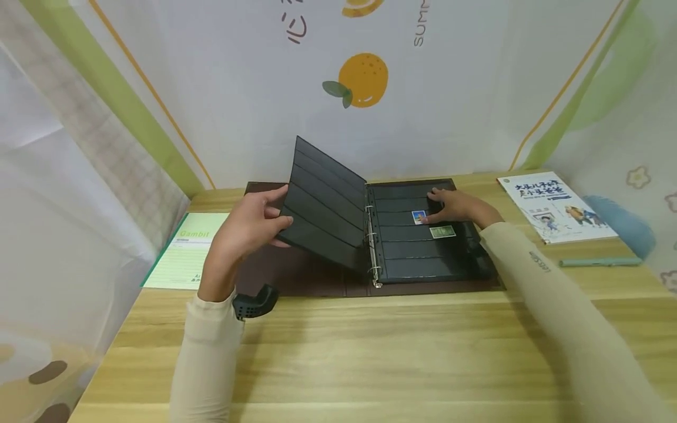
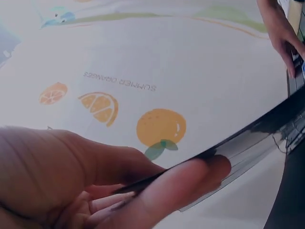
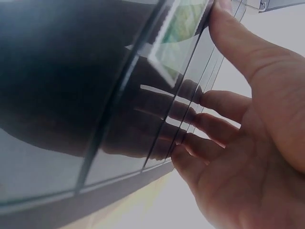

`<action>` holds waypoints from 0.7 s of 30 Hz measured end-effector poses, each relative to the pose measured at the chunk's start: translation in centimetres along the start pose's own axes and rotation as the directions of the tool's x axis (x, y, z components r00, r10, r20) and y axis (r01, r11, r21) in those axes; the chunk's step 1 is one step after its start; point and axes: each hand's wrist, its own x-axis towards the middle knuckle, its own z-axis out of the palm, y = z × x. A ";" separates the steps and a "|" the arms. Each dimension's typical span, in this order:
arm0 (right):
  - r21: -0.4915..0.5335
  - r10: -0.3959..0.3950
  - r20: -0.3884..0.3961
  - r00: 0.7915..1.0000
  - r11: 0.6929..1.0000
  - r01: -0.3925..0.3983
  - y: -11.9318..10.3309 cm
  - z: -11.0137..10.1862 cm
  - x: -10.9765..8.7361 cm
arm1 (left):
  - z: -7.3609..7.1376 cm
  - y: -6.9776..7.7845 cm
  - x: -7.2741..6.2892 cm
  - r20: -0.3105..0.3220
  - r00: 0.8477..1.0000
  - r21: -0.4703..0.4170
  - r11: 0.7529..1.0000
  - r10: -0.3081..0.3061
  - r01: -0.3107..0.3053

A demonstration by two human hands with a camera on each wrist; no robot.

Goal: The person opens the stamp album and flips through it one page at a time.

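Observation:
A stamp album with a dark brown cover (image 1: pixel 301 285) lies spread on the table. My left hand (image 1: pixel 248 223) pinches the outer edge of a raised black page (image 1: pixel 325 205) between thumb and fingers, and the page slants up from the metal rings (image 1: pixel 372 241). On the right-hand page (image 1: pixel 412 267), with its clear strips, sit a small blue stamp (image 1: pixel 419 217) and a green stamp (image 1: pixel 443 232). My right hand (image 1: pixel 457 208) rests its fingertips on that page, thumb right at the blue stamp. In the right wrist view its fingers (image 3: pixel 221 105) are spread against the glossy strips.
A green-edged notepad (image 1: pixel 185 249) lies left of the album, partly behind my left forearm. To the right are a picture-covered booklet (image 1: pixel 557 205) and a pale green pen (image 1: pixel 600 262). A printed cloth (image 1: pixel 238 88) hangs behind the wooden table (image 1: pixel 370 352).

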 end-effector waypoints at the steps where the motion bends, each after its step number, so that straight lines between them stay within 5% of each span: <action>1: 0.010 0.001 0.004 1.000 1.000 -0.001 0.1 0.1 0.0 | 0.0 0.0 0.0 0.005 1.000 0.014 1.000 -0.009 0.009; 11: 0.039 -0.011 0.000 1.000 0.999 0.011 0.5 0.9 -0.1 | -0.8 -0.5 0.3 0.112 0.983 0.131 0.983 -0.146 0.130; 21: 0.037 -0.008 -0.003 1.000 0.999 0.008 0.1 0.4 -0.1 | 0.0 -3.4 2.5 0.139 0.945 0.419 0.882 -0.295 0.214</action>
